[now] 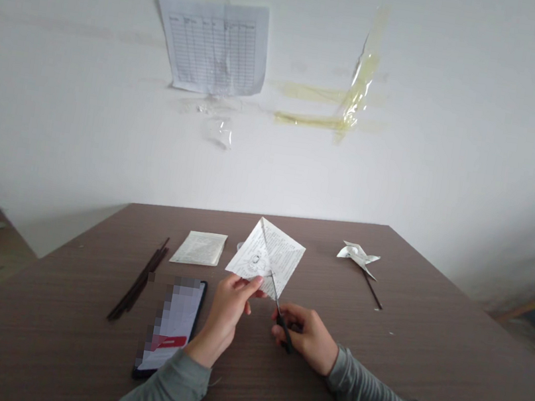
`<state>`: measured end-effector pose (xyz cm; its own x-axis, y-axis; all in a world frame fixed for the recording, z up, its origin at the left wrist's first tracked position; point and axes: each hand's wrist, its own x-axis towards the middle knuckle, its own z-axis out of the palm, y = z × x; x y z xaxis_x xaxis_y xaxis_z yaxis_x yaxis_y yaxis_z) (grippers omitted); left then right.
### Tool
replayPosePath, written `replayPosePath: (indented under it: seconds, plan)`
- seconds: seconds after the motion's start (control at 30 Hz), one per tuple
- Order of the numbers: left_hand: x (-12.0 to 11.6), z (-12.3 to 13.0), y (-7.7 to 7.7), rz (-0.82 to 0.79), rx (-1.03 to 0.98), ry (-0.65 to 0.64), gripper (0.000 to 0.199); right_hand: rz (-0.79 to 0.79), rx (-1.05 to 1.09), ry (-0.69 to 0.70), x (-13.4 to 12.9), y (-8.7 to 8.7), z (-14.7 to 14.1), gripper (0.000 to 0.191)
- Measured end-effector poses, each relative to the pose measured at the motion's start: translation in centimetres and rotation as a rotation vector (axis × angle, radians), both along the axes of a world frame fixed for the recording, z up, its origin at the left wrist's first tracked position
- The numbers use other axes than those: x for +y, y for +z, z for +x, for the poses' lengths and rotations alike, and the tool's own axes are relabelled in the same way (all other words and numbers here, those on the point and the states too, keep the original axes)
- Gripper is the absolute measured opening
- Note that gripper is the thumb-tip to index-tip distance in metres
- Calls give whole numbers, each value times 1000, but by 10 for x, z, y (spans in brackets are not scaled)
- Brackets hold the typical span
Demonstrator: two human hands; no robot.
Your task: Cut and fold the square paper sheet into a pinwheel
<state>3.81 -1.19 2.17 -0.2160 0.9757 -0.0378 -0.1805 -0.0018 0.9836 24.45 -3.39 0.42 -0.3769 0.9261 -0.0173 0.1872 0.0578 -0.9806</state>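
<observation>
My left hand (226,315) pinches the lower edge of a square of printed paper (266,257), which is held up on its corner like a diamond above the table. My right hand (307,337) is closed around black-handled scissors (283,317). Their thin blades point up and reach the paper's lower right edge, near my left fingers. A paper pinwheel on a dark stick (357,255) lies on the table to the right of my hands.
On the brown wood-grain table (301,380) lie a small stack of printed paper (199,248), a bundle of dark thin sticks (138,282) and a smartphone (171,327) with a blurred screen. The table's far edge meets a white wall with a taped-up printed grid sheet (214,46).
</observation>
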Motion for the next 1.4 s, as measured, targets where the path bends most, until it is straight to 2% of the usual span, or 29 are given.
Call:
replayPosePath:
  seconds: [0.17, 0.47, 0.73, 0.87, 1.1, 1.4]
  plan:
    - [0, -1, -1, 7, 3, -14, 40, -3, 3, 8, 0, 0, 0, 62]
    - [1, -1, -3, 7, -12, -19, 33, -3, -1, -2, -1, 3, 0, 64]
    - [1, -1, -7, 10, 14, -52, 41, -9, -1, -4, -1, 5, 0, 64]
    - [1, -1, -7, 8, 4, -53, 39, 0, 17, -10, -1, 5, 0, 64]
    - [1, -2, -7, 16, 18, -59, 41, 33, 66, -57, -2, 0, -2, 57]
    - [2, -3, -9, 10, 29, -66, 40, 56, 94, -66, -3, 2, -2, 44]
